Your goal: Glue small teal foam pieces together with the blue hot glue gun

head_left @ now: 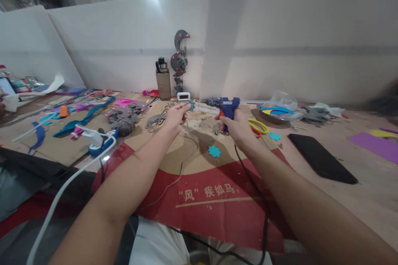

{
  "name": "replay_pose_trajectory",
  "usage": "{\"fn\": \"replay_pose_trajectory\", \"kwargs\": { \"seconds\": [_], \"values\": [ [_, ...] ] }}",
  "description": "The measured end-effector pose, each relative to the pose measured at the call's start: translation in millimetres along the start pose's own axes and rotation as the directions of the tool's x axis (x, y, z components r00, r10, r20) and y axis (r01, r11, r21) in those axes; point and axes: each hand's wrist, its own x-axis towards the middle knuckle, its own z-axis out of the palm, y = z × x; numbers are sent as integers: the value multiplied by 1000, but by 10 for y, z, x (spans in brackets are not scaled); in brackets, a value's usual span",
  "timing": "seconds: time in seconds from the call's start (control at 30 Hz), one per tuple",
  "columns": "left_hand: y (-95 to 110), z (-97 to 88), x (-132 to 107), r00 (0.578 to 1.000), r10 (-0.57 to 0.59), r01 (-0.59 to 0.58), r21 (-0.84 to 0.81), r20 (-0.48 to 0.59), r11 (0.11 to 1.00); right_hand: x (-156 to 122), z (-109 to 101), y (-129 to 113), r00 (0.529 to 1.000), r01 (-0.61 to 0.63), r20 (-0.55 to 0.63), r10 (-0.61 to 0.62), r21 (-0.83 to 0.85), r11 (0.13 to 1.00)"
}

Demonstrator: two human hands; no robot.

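Observation:
In my right hand (236, 127) is a blue hot glue gun (229, 107), its nozzle pointing left and its black cord hanging toward my lap. My left hand (177, 117) pinches a small teal flower-shaped piece (192, 104) close to the nozzle; I cannot tell whether the two touch. A thin grey string (181, 169) runs from below my left hand down over the cardboard sheet (174, 158). Flat on that sheet, between my forearms, lies another teal flower cutout (214, 151). Yellow-handled scissors (258, 126) rest just right of my right hand.
A black phone (321, 157) lies at right, near a purple sheet (374, 145). At left are a power strip (104, 143) with a white cable and grey yarn (125, 121). A bottle (163, 80) and small clock (183, 96) stand by the white partition (264, 41).

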Motion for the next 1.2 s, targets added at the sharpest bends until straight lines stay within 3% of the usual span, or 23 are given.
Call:
{"fn": "replay_pose_trajectory", "kwargs": {
  "seconds": [0.07, 0.17, 0.27, 0.33, 0.4, 0.5, 0.6, 0.67, 0.77, 0.97, 1.2],
  "values": [
    [-14, 9, -2, 1000, 8, -8, -2, 19, 1000, 66, -24, 109, 993, -104, 42, 111, -149, 983],
    [-52, 42, -15, 997, 62, -62, 5, 52, 998, 79, -48, 196, 983, -113, 76, 165, -458, 882],
    [-87, 87, -37, 988, 146, -147, 23, 59, 989, 22, -61, 159, 996, -53, 21, 87, -647, 761],
    [-108, 118, -54, 980, 188, -190, 14, 71, 982, -15, -59, 84, 998, -12, -48, -29, -681, 732],
    [-129, 151, -76, 972, 216, -218, 5, 89, 976, -40, -28, -2, 993, 42, -67, -98, -577, 816],
    [-153, 203, -136, 966, 236, -242, 48, 106, 969, -75, 96, -113, 998, 57, 26, -54, -126, 990],
    [-155, 247, -217, 962, 239, -254, 109, 133, 961, -131, 261, -193, 990, -73, 137, 32, 305, 950],
    [-149, 263, -257, 954, 260, -281, 142, 148, 949, -167, 336, -230, 981, -156, 176, 84, 449, 880],
    [-145, 271, -273, 943, 296, -319, 151, 155, 936, -186, 352, -251, 981, -181, 146, 129, 433, 883],
    [-166, 276, -243, 948, 267, -288, 112, 173, 951, -126, 224, -235, 998, 43, -62, -33, 160, 986],
    [-165, 298, -276, 946, 250, -273, 90, 207, 958, -147, 203, -309, 998, 38, -52, -31, 134, 990]
  ]
}}
